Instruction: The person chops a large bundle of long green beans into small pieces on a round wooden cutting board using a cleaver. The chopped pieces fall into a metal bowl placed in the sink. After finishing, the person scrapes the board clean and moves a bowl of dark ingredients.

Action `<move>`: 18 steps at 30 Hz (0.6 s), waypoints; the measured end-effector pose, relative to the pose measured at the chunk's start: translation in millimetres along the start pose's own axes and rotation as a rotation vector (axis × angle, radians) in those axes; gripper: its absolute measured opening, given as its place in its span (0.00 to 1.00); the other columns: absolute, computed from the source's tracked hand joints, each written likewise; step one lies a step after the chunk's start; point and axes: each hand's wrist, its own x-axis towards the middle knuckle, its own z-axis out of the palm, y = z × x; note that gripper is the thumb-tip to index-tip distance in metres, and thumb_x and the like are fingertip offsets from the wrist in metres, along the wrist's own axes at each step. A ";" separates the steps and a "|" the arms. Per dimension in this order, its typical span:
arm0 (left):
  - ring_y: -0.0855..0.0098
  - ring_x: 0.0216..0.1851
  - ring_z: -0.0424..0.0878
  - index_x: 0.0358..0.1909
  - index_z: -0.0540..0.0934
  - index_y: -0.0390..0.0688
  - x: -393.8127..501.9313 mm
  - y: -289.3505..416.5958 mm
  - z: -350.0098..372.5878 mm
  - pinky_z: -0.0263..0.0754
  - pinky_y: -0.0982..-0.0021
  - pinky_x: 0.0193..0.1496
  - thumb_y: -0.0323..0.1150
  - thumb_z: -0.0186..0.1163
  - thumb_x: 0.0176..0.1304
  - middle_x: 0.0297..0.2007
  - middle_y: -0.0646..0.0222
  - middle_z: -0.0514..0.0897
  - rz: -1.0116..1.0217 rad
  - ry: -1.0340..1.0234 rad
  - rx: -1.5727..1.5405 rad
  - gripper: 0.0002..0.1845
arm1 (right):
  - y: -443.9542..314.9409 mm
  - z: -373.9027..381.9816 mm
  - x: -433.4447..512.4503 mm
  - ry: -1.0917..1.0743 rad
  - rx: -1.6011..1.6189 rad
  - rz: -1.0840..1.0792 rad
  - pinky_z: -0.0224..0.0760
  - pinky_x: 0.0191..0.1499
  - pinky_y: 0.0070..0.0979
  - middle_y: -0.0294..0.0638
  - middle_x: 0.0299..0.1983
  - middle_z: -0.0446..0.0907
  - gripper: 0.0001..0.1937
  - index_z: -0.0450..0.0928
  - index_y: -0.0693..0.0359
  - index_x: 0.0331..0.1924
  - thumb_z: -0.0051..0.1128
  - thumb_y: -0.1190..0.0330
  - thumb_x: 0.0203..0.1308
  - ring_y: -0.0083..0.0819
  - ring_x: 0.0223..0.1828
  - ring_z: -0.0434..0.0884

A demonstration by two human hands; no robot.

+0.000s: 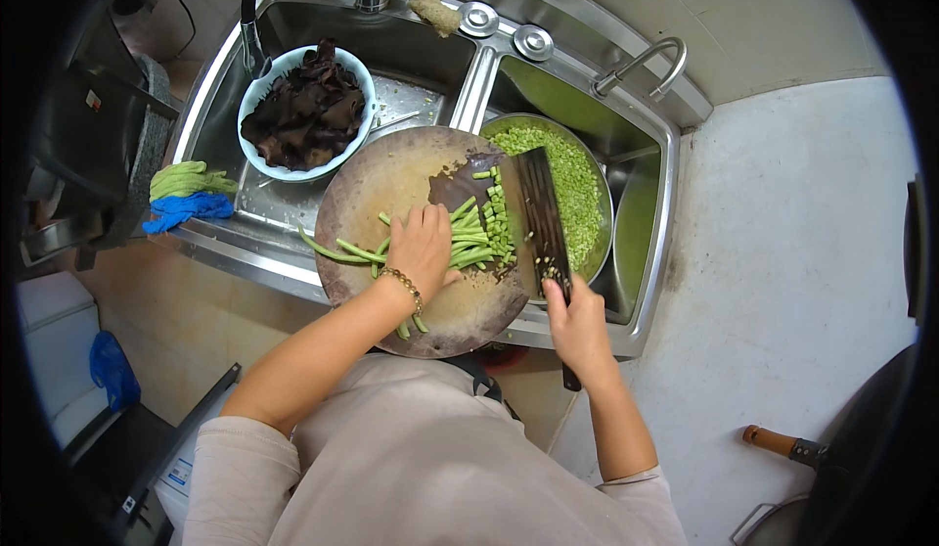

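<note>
My left hand (420, 251) presses a bunch of long green beans (469, 243) onto a round wooden chopping board (374, 172). Bean ends stick out on the left of the wrist, which wears a beaded bracelet. By its handle, my right hand (585, 329) grips a dark-bladed cleaver (546, 208), with bits of bean stuck to the blade. Short cut bean pieces (499, 219) lie between the bunch and the blade. Beyond the cleaver, a round metal basin (605, 234) in the right sink bowl holds finely chopped green beans (572, 179), partly hidden by the blade and board.
The board rests across the double steel sink (473, 91). In the left bowl stands a pale blue basin (246, 106) of dark wood-ear fungus (308, 113). Green and blue gloves (192, 194) hang over the left rim. A curved tap (645, 65) rises at the right.
</note>
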 end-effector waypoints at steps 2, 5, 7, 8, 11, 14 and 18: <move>0.65 0.50 0.71 0.58 0.67 0.33 -1.7 0.4 3.4 0.68 0.65 0.52 0.58 0.71 0.41 0.45 0.63 0.73 0.025 -0.037 0.053 0.49 | -3.8 4.6 -9.4 -0.058 -0.060 -0.004 0.68 0.28 0.48 0.62 0.21 0.76 0.12 0.72 0.71 0.34 0.52 0.67 0.66 0.62 0.26 0.77; 0.66 0.46 0.72 0.53 0.70 0.35 -1.7 2.1 9.9 0.71 0.65 0.47 0.56 0.70 0.43 0.42 0.64 0.73 0.078 -0.001 0.108 0.42 | -6.6 12.0 -16.7 -0.146 -0.194 -0.043 0.70 0.28 0.51 0.62 0.20 0.77 0.12 0.70 0.70 0.33 0.51 0.66 0.67 0.62 0.25 0.78; 0.68 0.43 0.73 0.52 0.71 0.37 0.6 3.7 14.3 0.72 0.66 0.43 0.54 0.69 0.44 0.41 0.66 0.73 0.086 0.001 0.157 0.39 | -7.7 14.9 -17.9 -0.192 -0.251 -0.049 0.71 0.29 0.51 0.61 0.20 0.77 0.13 0.69 0.70 0.33 0.50 0.66 0.67 0.62 0.25 0.78; 0.69 0.42 0.73 0.52 0.72 0.37 1.2 4.3 16.2 0.72 0.67 0.41 0.54 0.69 0.45 0.40 0.66 0.74 0.085 -0.012 0.181 0.38 | -8.3 15.4 -18.5 -0.219 -0.273 -0.043 0.73 0.30 0.51 0.62 0.20 0.77 0.13 0.69 0.70 0.32 0.50 0.66 0.67 0.62 0.25 0.79; 0.69 0.39 0.74 0.48 0.73 0.35 3.0 6.2 20.7 0.74 0.71 0.36 0.54 0.69 0.43 0.38 0.65 0.74 0.086 -0.014 0.237 0.38 | -10.6 22.5 -15.9 -0.245 -0.311 -0.001 0.73 0.30 0.51 0.63 0.20 0.77 0.13 0.68 0.71 0.32 0.49 0.67 0.67 0.62 0.25 0.79; 0.69 0.38 0.74 0.47 0.73 0.36 4.4 5.3 22.4 0.73 0.72 0.35 0.54 0.69 0.42 0.37 0.66 0.74 0.094 -0.008 0.216 0.37 | -11.7 42.0 -4.8 -0.262 -0.347 0.032 0.74 0.30 0.50 0.63 0.20 0.77 0.13 0.69 0.71 0.32 0.49 0.67 0.67 0.62 0.25 0.80; 0.70 0.38 0.74 0.47 0.74 0.37 1.9 3.7 21.8 0.72 0.73 0.34 0.53 0.69 0.42 0.37 0.67 0.74 0.119 0.043 0.216 0.36 | -6.8 82.1 32.2 -0.086 -0.253 -0.064 0.74 0.31 0.51 0.64 0.21 0.77 0.13 0.70 0.72 0.33 0.49 0.67 0.67 0.62 0.26 0.80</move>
